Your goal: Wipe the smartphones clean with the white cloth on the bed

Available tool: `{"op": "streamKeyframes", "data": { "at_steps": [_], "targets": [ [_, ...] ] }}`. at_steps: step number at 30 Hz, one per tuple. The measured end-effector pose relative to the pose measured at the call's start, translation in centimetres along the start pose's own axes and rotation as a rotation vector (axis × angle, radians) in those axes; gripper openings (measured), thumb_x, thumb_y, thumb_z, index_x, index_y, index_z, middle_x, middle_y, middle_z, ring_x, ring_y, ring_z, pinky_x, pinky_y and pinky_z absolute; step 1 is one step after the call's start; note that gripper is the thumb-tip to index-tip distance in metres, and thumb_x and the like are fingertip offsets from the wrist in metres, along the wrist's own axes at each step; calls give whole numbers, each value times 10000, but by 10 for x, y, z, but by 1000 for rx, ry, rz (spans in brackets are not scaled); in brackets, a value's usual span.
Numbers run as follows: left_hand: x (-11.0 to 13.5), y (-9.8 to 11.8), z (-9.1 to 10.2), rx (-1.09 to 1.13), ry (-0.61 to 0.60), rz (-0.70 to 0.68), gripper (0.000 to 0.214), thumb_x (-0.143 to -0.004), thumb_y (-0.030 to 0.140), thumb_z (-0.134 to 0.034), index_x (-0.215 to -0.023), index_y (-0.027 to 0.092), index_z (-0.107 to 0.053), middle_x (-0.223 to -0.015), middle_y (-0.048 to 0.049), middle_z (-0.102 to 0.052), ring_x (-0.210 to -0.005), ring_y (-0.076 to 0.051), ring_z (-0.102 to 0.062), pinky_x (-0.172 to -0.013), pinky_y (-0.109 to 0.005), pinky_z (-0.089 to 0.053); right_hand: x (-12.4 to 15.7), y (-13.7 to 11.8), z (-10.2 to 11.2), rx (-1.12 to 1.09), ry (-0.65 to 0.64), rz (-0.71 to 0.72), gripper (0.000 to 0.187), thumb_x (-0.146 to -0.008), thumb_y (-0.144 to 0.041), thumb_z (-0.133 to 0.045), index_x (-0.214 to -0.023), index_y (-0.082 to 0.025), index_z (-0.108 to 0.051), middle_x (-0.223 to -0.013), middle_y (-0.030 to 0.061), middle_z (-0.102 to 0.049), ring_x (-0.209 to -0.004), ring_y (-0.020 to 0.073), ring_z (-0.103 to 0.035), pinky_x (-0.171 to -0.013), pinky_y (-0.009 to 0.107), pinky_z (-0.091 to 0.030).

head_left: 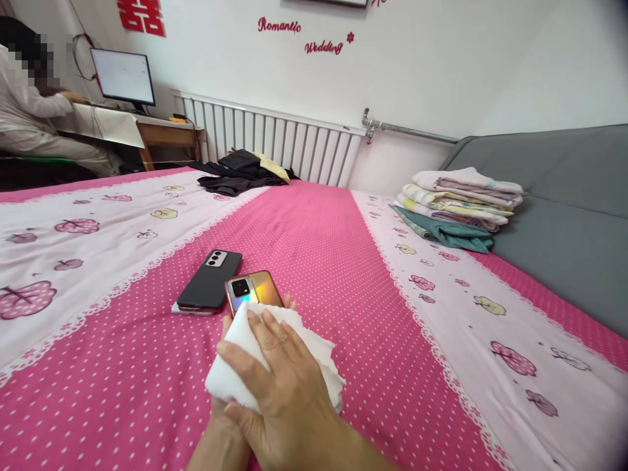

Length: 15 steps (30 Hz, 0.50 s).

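A shiny gold smartphone (266, 291) lies back side up in my left hand (222, 422), its square camera block at the upper left. My left fingers wrap round the phone's edges, and most of that palm is hidden. Over the lower part of the phone is a folded white cloth (228, 373) with a ragged right edge. My right hand (282, 369) presses the cloth against the phone's back, fingers stretched over it. Just left of the held phone, a dark grey smartphone (209, 281) rests on a thin pale item (192, 310) on the bed.
The pink dotted bedspread (314, 229) spreads all around. Dark clothes (235, 171) lie at its far edge by a white radiator (275, 134). Folded linens (456, 199) are stacked on the right against a grey headboard (564, 196). A person (29, 111) sits at a desk with a monitor (122, 75).
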<state>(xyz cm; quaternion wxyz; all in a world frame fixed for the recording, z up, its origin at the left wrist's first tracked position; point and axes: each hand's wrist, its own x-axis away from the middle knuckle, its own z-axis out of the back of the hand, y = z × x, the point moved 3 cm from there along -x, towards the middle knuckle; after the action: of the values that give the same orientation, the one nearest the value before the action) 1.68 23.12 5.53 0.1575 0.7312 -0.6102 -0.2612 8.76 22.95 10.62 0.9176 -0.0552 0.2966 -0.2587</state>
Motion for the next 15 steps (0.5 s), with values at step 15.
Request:
{"op": "streamKeyframes", "data": {
  "at_steps": [15],
  "targets": [
    [5,-29,-53,169,159,-363,473,-840,630,-423,-1300,523,-446,-1463,140,-402,-1403,-238,-266,-1156,-369,-196,1,-2,23,85,145,-59,538,-908,-338,-502,-1422,-275,-354,-1570,57,-130,-1434,253,-156,-1158,484,-211]
  ]
}}
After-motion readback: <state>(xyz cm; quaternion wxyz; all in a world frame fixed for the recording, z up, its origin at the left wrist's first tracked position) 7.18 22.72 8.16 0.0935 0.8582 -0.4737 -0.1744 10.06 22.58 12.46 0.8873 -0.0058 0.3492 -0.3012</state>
